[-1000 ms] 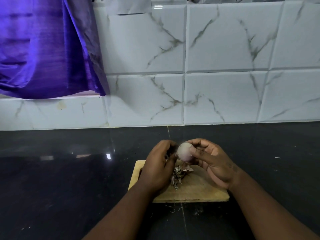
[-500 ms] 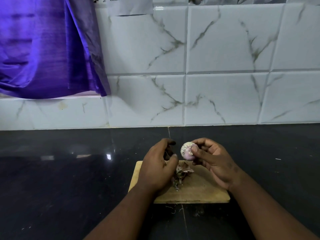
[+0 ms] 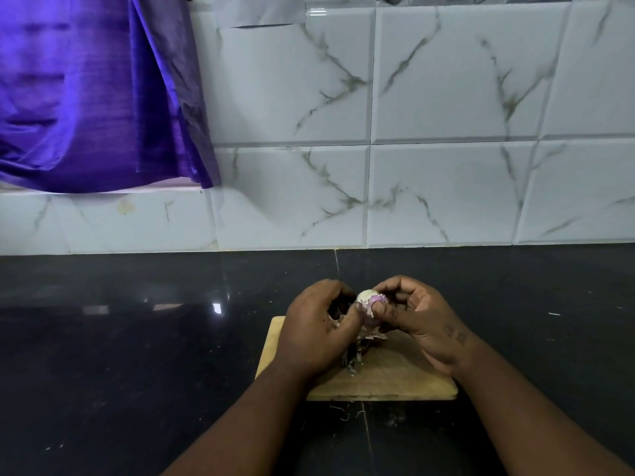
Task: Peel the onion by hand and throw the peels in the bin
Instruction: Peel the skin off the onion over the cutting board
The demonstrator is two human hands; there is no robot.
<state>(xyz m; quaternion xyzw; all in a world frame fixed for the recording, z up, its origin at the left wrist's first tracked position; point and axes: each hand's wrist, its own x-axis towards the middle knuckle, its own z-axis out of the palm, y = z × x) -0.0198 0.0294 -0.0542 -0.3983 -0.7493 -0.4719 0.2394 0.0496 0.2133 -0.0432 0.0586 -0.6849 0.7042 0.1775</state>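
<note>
Both hands are clamping the onion [image 3: 369, 301] just above the board [image 3: 395, 379]: right hand [image 3: 417, 317] is cradling, left hand [image 3: 318, 333] is picking w/ thumb.

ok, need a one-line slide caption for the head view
Both hands, left and right, hold a part-peeled onion over a wooden board with loose peels on it.
</note>
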